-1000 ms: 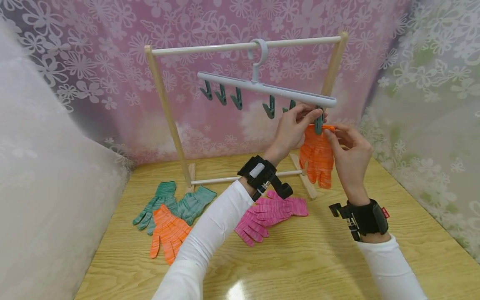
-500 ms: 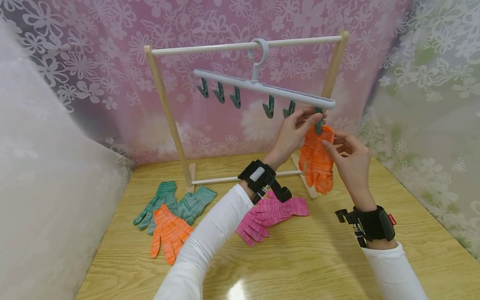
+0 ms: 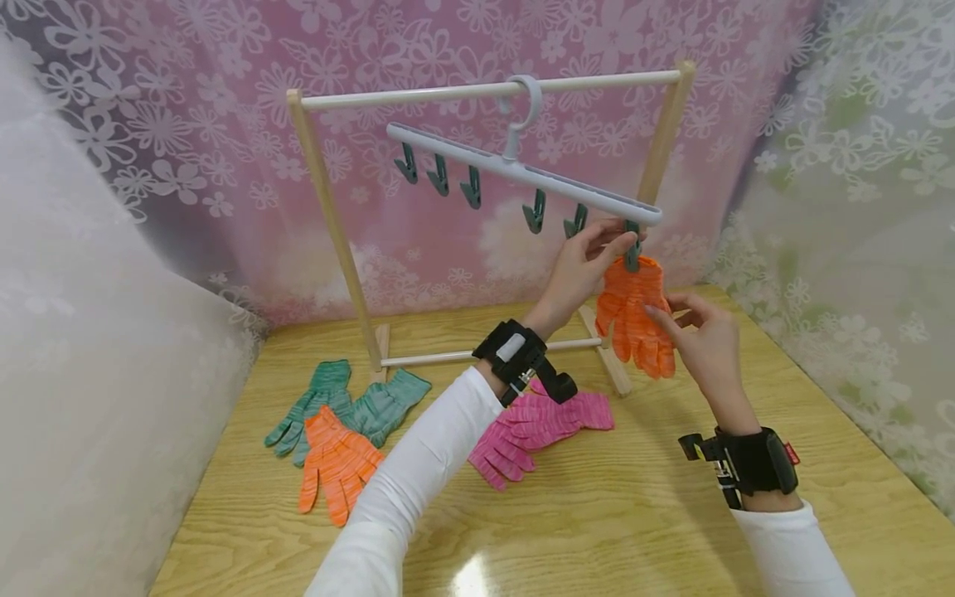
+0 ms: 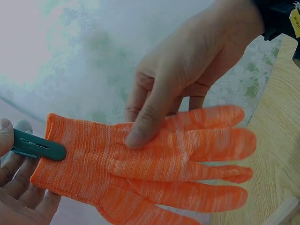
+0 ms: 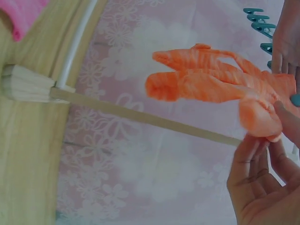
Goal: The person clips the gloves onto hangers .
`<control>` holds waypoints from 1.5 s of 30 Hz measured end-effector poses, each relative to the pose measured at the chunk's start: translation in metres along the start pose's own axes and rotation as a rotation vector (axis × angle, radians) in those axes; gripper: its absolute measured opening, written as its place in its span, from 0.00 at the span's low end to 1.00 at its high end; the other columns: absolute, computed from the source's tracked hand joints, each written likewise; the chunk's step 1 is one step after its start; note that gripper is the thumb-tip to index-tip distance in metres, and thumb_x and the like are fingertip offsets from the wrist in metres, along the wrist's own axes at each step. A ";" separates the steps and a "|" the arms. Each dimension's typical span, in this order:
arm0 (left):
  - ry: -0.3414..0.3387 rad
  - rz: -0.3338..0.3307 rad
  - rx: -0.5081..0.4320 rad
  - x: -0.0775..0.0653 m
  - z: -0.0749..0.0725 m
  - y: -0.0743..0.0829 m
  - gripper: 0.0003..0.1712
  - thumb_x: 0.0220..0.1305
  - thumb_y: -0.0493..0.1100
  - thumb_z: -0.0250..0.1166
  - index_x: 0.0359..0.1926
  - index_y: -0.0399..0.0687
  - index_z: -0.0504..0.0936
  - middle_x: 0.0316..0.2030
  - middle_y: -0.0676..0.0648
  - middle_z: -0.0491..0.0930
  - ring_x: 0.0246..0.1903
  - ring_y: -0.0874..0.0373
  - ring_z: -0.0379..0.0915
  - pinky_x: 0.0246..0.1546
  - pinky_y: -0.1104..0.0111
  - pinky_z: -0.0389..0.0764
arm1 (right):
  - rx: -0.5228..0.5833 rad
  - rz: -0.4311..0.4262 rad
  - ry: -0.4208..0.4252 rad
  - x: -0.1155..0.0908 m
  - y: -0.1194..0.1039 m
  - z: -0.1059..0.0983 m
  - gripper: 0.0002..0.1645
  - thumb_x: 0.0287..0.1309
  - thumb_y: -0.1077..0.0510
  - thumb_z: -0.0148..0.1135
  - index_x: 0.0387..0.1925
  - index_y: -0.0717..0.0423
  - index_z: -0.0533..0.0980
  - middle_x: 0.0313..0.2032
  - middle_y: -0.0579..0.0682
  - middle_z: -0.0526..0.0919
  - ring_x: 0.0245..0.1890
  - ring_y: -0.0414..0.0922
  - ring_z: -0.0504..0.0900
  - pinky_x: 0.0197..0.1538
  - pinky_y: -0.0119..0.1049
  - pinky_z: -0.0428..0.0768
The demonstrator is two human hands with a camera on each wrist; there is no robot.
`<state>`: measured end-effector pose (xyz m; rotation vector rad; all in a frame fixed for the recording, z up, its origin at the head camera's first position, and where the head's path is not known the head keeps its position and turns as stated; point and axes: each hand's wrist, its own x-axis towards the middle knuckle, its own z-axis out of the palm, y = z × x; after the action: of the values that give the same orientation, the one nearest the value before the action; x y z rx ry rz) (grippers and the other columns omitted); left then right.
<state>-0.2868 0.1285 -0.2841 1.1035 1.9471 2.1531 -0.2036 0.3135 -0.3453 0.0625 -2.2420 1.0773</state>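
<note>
An orange knitted glove [image 3: 637,311] hangs fingers down, its cuff caught in a dark green clip [image 3: 632,253] at the right end of a pale grey hanger [image 3: 552,182]. My left hand [image 3: 570,274] pinches that clip between thumb and fingers. In the left wrist view the clip [image 4: 44,147] bites over the cuff's edge. My right hand [image 3: 709,344] pinches the side of the glove, thumb on the near face and fingers behind it. The right wrist view shows the glove [image 5: 211,77] from its finger end, with my right hand [image 5: 267,187] below.
A wooden rack with a white rail [image 3: 418,97] bears the hanger, which tilts down to the right. Several other green clips [image 3: 471,189] hang along it. On the table lie green gloves [image 3: 388,406], another orange glove [image 3: 336,464] and pink gloves [image 3: 545,423].
My right hand has slid from the cuff down along the glove's side. The hanger's right end has dipped further and its left end has risen. My left hand stays at the clip.
</note>
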 end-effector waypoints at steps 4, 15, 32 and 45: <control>0.023 -0.007 0.011 0.000 -0.002 -0.004 0.21 0.77 0.41 0.59 0.67 0.41 0.75 0.59 0.41 0.81 0.57 0.66 0.76 0.58 0.75 0.75 | -0.023 0.021 -0.060 -0.006 0.008 -0.001 0.19 0.65 0.54 0.70 0.48 0.66 0.83 0.37 0.40 0.85 0.30 0.18 0.75 0.32 0.15 0.74; 0.040 -0.023 0.059 -0.001 -0.006 -0.011 0.23 0.77 0.41 0.59 0.68 0.41 0.74 0.62 0.41 0.78 0.59 0.62 0.76 0.56 0.74 0.77 | 0.005 0.003 -0.118 -0.018 0.025 -0.002 0.19 0.63 0.59 0.71 0.53 0.64 0.82 0.41 0.62 0.87 0.28 0.22 0.79 0.29 0.19 0.77; -0.075 -0.180 0.070 -0.006 -0.029 -0.033 0.24 0.79 0.47 0.55 0.67 0.38 0.75 0.60 0.38 0.79 0.54 0.52 0.81 0.55 0.66 0.82 | 0.051 0.124 -0.176 -0.025 0.044 0.003 0.23 0.67 0.56 0.67 0.57 0.68 0.79 0.44 0.70 0.84 0.25 0.28 0.83 0.31 0.24 0.84; -0.005 -0.183 0.045 -0.003 -0.047 -0.041 0.26 0.76 0.46 0.60 0.68 0.40 0.72 0.59 0.40 0.79 0.58 0.47 0.78 0.56 0.67 0.81 | 0.007 0.107 -0.288 -0.035 0.056 0.000 0.22 0.71 0.54 0.62 0.58 0.66 0.79 0.44 0.69 0.86 0.25 0.30 0.83 0.30 0.29 0.85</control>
<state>-0.3261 0.0954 -0.3199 0.8960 2.0158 2.0204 -0.1930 0.3425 -0.4037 0.1075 -2.5224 1.1977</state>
